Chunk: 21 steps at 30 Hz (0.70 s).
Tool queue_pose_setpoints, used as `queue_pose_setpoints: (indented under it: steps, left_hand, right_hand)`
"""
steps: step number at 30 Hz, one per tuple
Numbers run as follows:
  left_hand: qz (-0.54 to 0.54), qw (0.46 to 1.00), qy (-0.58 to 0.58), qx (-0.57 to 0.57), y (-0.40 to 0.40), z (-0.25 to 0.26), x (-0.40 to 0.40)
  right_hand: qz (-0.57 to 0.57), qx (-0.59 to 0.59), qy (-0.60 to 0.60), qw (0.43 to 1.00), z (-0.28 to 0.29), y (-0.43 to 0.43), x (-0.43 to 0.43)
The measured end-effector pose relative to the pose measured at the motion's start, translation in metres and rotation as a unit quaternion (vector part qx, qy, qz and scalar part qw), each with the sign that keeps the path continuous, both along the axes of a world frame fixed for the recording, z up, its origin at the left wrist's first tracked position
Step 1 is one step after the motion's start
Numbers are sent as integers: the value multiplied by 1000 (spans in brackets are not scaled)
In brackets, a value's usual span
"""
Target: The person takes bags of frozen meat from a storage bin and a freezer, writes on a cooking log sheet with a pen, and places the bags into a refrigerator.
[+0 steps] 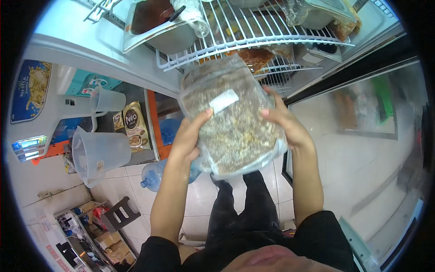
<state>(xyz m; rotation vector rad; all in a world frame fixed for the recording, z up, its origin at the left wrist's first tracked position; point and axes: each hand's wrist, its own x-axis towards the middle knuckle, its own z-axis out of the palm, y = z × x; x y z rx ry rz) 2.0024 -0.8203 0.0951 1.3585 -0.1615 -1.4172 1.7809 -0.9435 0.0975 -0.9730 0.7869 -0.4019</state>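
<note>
A large clear plastic bag (234,132) filled with a flattened, brown and yellowish crumbly food is held between both hands, a small white label on its upper side. My left hand (192,136) grips its left edge, thumb on top near the label. On the right edge my right hand (283,119) holds it, thumb on top and the other fingers partly hidden behind. The bag is just below the front of a white wire shelf (251,42) inside an open refrigerator, overlapping the view of the lower shelf.
Metal food containers (173,37) and wrapped foods stand on the upper shelf. The glass refrigerator door (340,136) is open at right. At left, plastic pitchers (102,153) and coffee packets (136,125) lie on a counter. A blue water jug (153,176) lies on the floor near a dark stool (120,214).
</note>
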Motion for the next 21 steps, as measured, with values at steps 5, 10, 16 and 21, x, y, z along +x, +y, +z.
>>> queue_pose_setpoints:
  steps: [5,10,16,21]
  left_hand:
    - [9,999,1,-47,-52,14,12]
    - [58,995,-81,-22,-109,-4,57]
    - [-267,571,-767,118,-114,-18,94]
    - [-301,400,-860,98,-141,-16,69]
  right_hand:
    - [-15,60,-62,996,10,-52,19]
    - [-31,66,-127,989,-2,-105,46]
    - [-59,95,-142,984,-54,-151,100]
    - [13,-230,14,973,-121,-210,103]
